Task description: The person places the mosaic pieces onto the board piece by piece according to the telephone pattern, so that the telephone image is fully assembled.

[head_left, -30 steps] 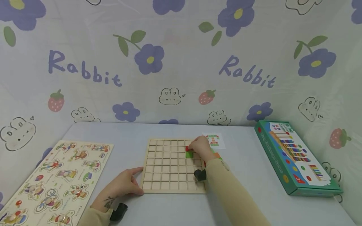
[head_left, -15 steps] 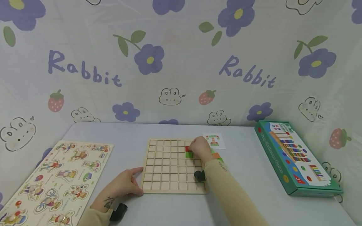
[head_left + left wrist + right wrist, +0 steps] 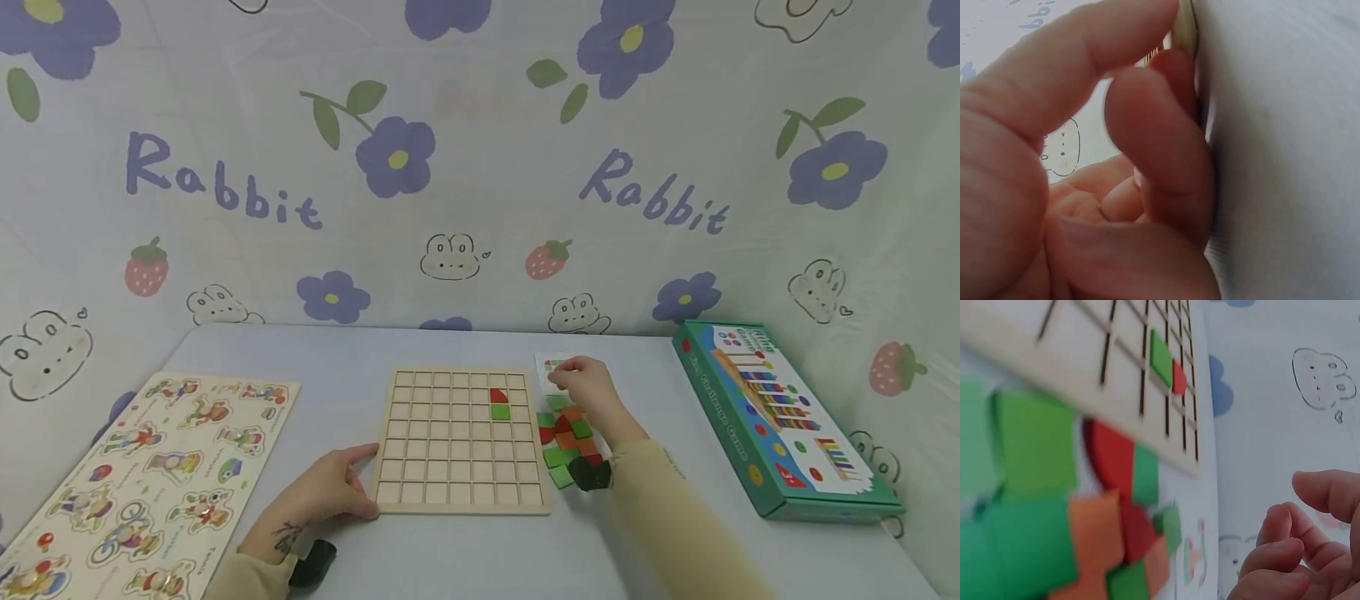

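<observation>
Pale wood makes the grid board (image 3: 461,509), which lies at the lower centre of the head frame; I count seven columns and seven rows of cells. Two pieces sit in it, toward its upper right: one red rounded piece (image 3: 498,396) and, directly below, one green square (image 3: 500,412).

One left hand (image 3: 333,487) touches the left edge of the board with thumb and forefinger, and these two are spread apart; its other fingers are bent, partly hidden. One right hand (image 3: 596,396), right of centre, covers much of one white card (image 3: 543,365); its fingers are loosely bent, with the thumb tip apart from them. Whether it touches the card, I cannot tell.

Beside the board's right edge is one heap of green, red and orange blocks (image 3: 558,457); they overlap, so their exact number is hard to make out. One black wrist device (image 3: 590,474) hides some.

One green box (image 3: 787,425) at the right carries the words "Challenge Game"; its smaller print is blurred. "Rabbit" is written twice on the cloth (image 3: 495,108) behind. One picture puzzle (image 3: 150,483) is cut off at lower left.
</observation>
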`<state>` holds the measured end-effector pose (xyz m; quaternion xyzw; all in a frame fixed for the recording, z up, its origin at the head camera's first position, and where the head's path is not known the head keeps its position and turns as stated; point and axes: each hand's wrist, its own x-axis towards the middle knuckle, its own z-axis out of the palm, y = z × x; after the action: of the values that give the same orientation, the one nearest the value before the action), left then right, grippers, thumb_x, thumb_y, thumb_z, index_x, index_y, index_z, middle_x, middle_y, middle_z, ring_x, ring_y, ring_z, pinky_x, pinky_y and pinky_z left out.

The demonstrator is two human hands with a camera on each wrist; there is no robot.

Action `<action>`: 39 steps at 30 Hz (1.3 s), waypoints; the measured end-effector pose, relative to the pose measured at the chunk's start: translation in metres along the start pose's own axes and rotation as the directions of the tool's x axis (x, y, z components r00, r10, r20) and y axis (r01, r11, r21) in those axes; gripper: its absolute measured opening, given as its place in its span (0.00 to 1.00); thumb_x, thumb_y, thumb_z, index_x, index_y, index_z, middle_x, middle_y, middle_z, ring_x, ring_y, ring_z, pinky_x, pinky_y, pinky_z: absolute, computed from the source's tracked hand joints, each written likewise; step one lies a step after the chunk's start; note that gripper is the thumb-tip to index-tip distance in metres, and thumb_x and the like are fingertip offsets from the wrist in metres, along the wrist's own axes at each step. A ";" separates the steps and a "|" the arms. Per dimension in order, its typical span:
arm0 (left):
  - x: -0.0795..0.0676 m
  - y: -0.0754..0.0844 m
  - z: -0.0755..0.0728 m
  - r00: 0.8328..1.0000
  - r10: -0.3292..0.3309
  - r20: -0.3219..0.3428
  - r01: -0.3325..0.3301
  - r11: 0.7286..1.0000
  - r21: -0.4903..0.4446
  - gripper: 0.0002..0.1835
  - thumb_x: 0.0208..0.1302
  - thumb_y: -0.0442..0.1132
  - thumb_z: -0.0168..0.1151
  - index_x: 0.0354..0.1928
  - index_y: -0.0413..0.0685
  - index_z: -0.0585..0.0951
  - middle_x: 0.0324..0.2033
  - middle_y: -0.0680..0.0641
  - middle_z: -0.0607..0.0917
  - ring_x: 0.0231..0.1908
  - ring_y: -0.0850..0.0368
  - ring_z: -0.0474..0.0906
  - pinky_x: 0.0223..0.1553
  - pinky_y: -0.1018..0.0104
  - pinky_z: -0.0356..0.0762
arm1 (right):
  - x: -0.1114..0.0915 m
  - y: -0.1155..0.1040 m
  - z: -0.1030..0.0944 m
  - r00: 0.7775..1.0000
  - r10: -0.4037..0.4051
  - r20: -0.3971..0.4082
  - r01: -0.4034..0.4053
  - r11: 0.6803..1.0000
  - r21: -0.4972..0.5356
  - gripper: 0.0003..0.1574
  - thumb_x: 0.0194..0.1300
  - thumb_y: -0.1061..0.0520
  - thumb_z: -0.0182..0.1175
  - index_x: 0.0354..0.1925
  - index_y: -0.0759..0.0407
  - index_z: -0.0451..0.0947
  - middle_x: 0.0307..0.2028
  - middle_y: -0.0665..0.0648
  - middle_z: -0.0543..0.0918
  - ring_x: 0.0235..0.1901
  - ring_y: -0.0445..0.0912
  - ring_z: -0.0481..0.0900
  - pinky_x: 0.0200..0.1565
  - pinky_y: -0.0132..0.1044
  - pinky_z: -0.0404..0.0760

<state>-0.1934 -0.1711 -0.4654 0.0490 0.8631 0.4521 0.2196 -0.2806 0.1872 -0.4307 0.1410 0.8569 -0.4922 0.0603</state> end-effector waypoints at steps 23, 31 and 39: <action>-0.001 -0.001 0.000 1.000 0.016 0.009 -0.016 1.000 -0.012 0.50 0.36 0.29 0.73 0.66 0.36 0.61 0.13 0.50 0.77 0.13 0.63 0.66 0.18 0.70 0.65 | -0.007 0.063 -0.041 0.981 -0.016 0.193 0.074 0.953 -0.293 0.16 0.53 0.64 0.61 0.43 0.60 0.78 0.33 0.57 0.75 0.35 0.48 0.70 0.34 0.35 0.72; 0.000 0.001 0.001 1.000 -0.005 -0.004 0.005 1.000 0.003 0.49 0.35 0.29 0.73 0.66 0.37 0.62 0.14 0.50 0.77 0.14 0.62 0.67 0.19 0.69 0.65 | -0.001 0.063 -0.044 0.966 -0.060 0.251 0.154 0.914 -0.375 0.15 0.52 0.62 0.63 0.41 0.60 0.79 0.29 0.56 0.74 0.32 0.47 0.70 0.33 0.35 0.70; 0.000 0.000 0.002 1.000 -0.007 -0.012 0.007 1.000 0.011 0.50 0.35 0.29 0.74 0.66 0.37 0.62 0.14 0.49 0.77 0.14 0.62 0.66 0.19 0.69 0.65 | 0.001 0.064 -0.049 0.957 -0.078 0.279 0.186 0.903 -0.388 0.14 0.49 0.62 0.65 0.38 0.59 0.77 0.28 0.55 0.74 0.30 0.47 0.71 0.32 0.36 0.71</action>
<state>-0.1927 -0.1697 -0.4664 0.0447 0.8671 0.4467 0.2159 -0.2606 0.2598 -0.4585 0.0015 0.9335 -0.3182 0.1651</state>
